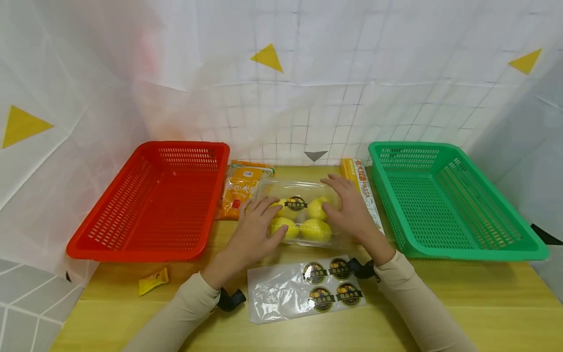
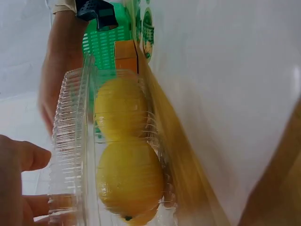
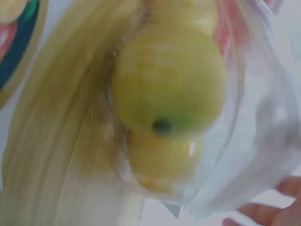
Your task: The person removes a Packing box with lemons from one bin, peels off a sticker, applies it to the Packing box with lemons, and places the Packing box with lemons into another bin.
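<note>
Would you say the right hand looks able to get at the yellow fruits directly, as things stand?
Probably not: the clear lid over the yellow fruits seems closed, blocking the right hand.

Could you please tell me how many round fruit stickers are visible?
5: upper-left sticker, upper-right sticker, lower-left sticker and lower-right sticker on the sheet; fifth sticker atop the clear container.

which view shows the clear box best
The head view: the whole clear box is in frame from above, though the left hand and right hand overlap its ends. The left wrist view shows one side close up, cut off at the bottom edge; the right wrist view shows only a blurred part.
</note>
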